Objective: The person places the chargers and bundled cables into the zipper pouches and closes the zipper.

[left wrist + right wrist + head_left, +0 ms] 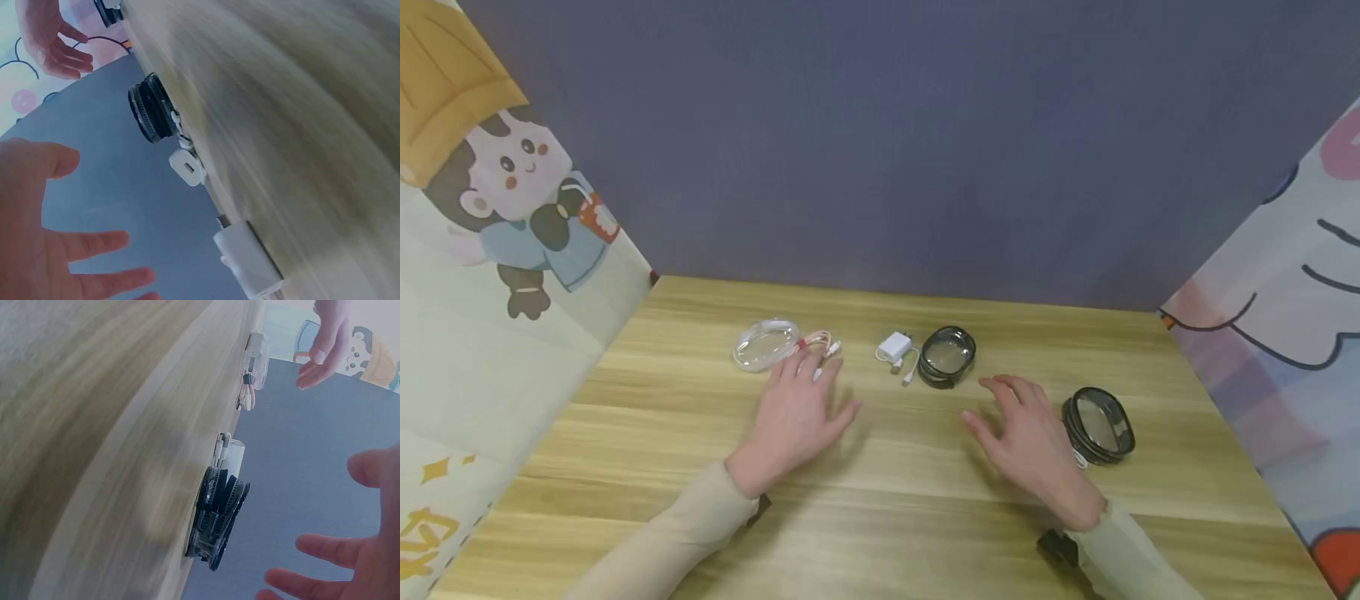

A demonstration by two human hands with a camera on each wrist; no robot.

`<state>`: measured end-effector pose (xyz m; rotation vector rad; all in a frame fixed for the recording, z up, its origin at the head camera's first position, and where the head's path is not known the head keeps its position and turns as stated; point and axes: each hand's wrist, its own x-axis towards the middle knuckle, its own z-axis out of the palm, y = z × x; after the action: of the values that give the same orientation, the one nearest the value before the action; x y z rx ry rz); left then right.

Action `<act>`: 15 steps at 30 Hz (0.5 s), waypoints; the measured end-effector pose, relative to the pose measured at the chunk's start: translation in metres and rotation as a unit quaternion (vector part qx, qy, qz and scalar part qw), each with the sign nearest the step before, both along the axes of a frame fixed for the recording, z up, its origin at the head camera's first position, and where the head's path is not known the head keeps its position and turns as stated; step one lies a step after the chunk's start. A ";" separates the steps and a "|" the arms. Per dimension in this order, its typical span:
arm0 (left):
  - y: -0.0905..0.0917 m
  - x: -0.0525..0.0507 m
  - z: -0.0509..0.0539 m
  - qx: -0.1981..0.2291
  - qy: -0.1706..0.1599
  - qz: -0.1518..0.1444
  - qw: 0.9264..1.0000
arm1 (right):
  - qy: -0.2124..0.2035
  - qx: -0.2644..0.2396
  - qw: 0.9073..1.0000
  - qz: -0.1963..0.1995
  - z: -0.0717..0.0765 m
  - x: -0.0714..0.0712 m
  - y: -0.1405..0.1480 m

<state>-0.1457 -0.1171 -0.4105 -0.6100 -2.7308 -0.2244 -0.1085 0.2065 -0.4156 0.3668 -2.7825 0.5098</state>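
My left hand (793, 421) hovers over the table with fingers spread. Its fingertips partly cover a pink-and-white cable (818, 340) with a red tie, beside a clear round case (765, 345). A white block (249, 259) lies near those fingers in the left wrist view. Fingers apart, my right hand (1033, 442) is held above the table between two clear cases with black rims, one at the centre (947, 357) and one at the right (1099, 425). Next to the centre case are a white charger plug (895, 346) and a white cable (912, 368). Neither hand holds anything.
The wooden table (880, 533) ends at a dark blue-grey panel (880, 150) behind. Cartoon-printed sheets stand left (467, 350) and right (1292, 317). A white piece (1080, 459) shows beside the right case, partly hidden by my hand.
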 end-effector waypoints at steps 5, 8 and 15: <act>-0.006 -0.003 -0.003 0.028 0.023 -0.026 0.999 | -0.003 -0.017 1.000 0.005 -0.002 -0.001 -0.001; -0.011 -0.004 -0.003 0.046 0.032 -0.037 0.998 | -0.005 -0.023 1.000 0.011 -0.002 -0.001 -0.002; -0.023 -0.009 -0.003 0.075 0.039 -0.058 0.995 | -0.010 -0.043 0.999 0.013 -0.004 -0.001 -0.003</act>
<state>-0.1542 -0.1405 -0.4132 -0.7205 -2.5769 -0.4213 -0.1093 0.2034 -0.4199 0.3821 -2.7669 0.6403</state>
